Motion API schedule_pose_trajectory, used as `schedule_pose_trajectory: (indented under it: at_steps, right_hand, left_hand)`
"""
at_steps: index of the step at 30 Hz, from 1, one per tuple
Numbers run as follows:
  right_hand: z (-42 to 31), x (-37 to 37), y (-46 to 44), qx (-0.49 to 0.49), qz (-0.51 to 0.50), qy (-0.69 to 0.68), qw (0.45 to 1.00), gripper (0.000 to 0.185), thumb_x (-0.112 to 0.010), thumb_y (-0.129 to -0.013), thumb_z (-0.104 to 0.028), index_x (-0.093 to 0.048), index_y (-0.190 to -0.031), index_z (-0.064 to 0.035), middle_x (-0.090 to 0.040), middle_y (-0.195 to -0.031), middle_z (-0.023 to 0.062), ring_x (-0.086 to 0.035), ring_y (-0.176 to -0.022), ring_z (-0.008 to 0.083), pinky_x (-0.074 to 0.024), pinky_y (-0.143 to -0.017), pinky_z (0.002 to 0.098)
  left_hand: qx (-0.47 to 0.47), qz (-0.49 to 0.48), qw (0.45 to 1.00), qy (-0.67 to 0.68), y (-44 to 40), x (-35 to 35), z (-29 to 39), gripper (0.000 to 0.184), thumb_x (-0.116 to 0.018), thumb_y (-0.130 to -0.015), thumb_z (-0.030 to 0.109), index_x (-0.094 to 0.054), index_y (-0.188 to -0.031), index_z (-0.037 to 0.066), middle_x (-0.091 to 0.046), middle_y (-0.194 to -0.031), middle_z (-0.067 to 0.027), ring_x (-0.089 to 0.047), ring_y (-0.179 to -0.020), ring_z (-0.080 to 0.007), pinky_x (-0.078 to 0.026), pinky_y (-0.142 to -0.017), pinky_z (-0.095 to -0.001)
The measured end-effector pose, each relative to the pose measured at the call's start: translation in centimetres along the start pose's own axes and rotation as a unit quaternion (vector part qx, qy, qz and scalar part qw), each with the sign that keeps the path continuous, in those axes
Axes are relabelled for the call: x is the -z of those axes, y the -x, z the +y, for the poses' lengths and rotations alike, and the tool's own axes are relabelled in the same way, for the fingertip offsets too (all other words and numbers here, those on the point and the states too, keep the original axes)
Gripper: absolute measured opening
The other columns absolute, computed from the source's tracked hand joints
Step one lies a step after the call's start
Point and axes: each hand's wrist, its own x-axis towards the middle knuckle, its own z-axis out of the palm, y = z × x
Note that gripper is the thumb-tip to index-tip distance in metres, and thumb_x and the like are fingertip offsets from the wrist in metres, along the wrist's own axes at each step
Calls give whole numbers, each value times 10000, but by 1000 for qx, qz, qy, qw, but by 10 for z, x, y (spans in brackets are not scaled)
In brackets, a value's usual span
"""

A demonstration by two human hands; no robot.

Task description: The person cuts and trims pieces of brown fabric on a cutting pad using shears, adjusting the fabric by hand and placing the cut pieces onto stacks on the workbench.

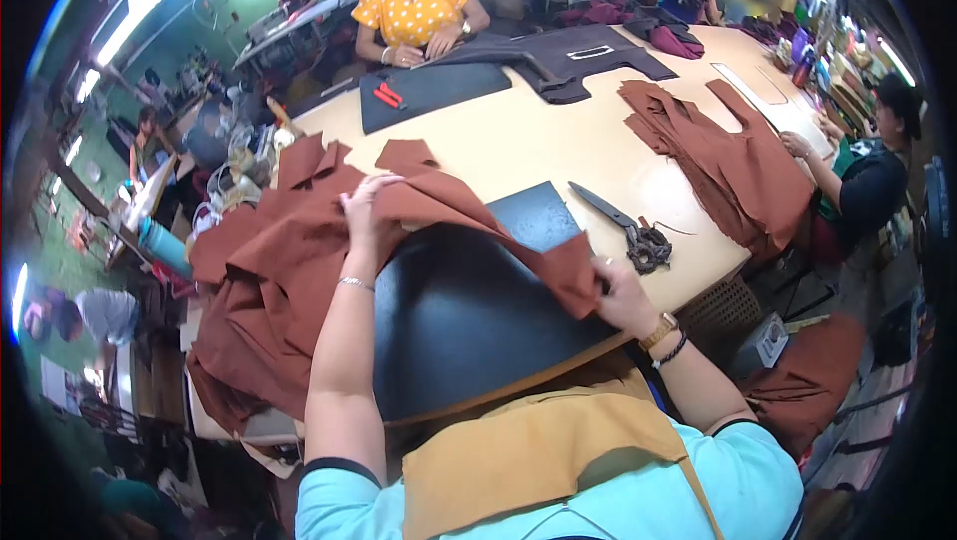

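A rust-brown fabric piece (449,199) stretches between my two hands above a black board (459,316) at the table's near edge. My left hand (366,206) is closed on its upper left part, partly hidden by the folds. At the other end, my right hand (626,298) pinches the hanging corner, its fingers curled. More of the same brown fabric (269,291) lies in a loose, folded heap left of my left arm. Large dark scissors (608,209) rest on the table beyond my right hand, their handles wrapped in dark cloth strips.
A stack of brown fabric pieces (708,161) lies to the right, near a seated person. Across the table (588,136), a person in a dotted yellow top has both hands at dark fabric (588,56). Red-handled scissors (389,93) lie on a dark board. A turquoise bottle (164,246) stands left.
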Motion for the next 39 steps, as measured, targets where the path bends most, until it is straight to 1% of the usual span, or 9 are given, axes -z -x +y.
schedule_pose_trajectory:
  at_steps: [3,7,12,17,20,25,32,36,39]
  right_hand:
    - [36,4,-25,11,260,-195,945,394,-563,-845,34,-491,-1232,16,-607,-1135,120,-581,-1077,218,-443,-953,303]
    - [42,17,-41,-18,371,-280,885,379,-532,-897,-7,-447,-1265,10,-505,-1290,158,-468,-1234,232,-350,-1060,359]
    - [12,5,-10,98,173,48,979,391,-648,-850,-143,-531,-1208,-38,-507,-1310,152,-474,-1243,311,-353,-1049,417]
    - [-32,-30,2,147,-81,111,979,648,-735,-758,-468,-524,-1248,-100,-497,-1337,147,-448,-1273,333,-287,-1052,597]
    - [-57,-48,9,203,-108,80,970,838,-752,-658,-610,-491,-1291,-128,-479,-1355,143,-408,-1312,329,-249,-1043,656]
    - [-50,-55,7,131,6,33,991,343,-698,-786,-98,-618,-1117,-136,-677,-1032,52,-645,-965,232,-380,-997,529]
    - [-41,-11,7,180,42,78,980,294,-644,-745,-15,-670,-1016,-125,-700,-957,56,-652,-897,231,-436,-937,457]
    - [-60,4,2,203,20,82,976,290,-645,-721,-18,-664,-995,-108,-697,-930,54,-653,-855,236,-455,-915,448]
    - [-86,3,-1,219,11,74,973,296,-651,-715,-34,-649,-1002,-107,-686,-876,47,-652,-821,243,-469,-901,434]
  left_hand:
    - [-80,93,992,-24,-1,54,27,328,-487,-888,71,-691,-1106,208,-606,-1253,-42,-517,-1222,-247,-159,-1067,-628]
    - [-169,50,957,-230,77,92,76,274,-605,-733,21,-672,-953,169,-664,-977,-46,-613,-1038,-266,-177,-1081,-649]
    - [-71,-179,964,-183,194,81,132,184,-709,-707,145,-688,-884,190,-615,-784,23,-624,-854,-185,-259,-1049,-625]
    - [-59,-106,989,-84,202,52,155,127,-709,-740,162,-654,-854,155,-601,-898,10,-596,-924,-210,-294,-1015,-531]
    - [-84,-58,994,-39,180,23,161,128,-695,-755,149,-625,-859,125,-605,-837,-16,-595,-846,-224,-357,-950,-458]
    - [-120,-76,990,9,163,-4,185,114,-670,-759,101,-609,-855,104,-610,-803,-46,-599,-778,-240,-415,-814,-388]
    - [-18,-66,998,7,179,-2,166,86,-630,-800,78,-621,-885,81,-626,-831,-52,-608,-754,-250,-431,-739,-375]
    - [125,1,972,200,188,10,167,102,-574,-849,17,-592,-938,64,-618,-852,-73,-577,-783,-269,-429,-729,-373]
    - [-21,59,989,132,170,30,181,109,-574,-850,-7,-561,-942,50,-590,-880,-118,-548,-791,-285,-426,-739,-382]
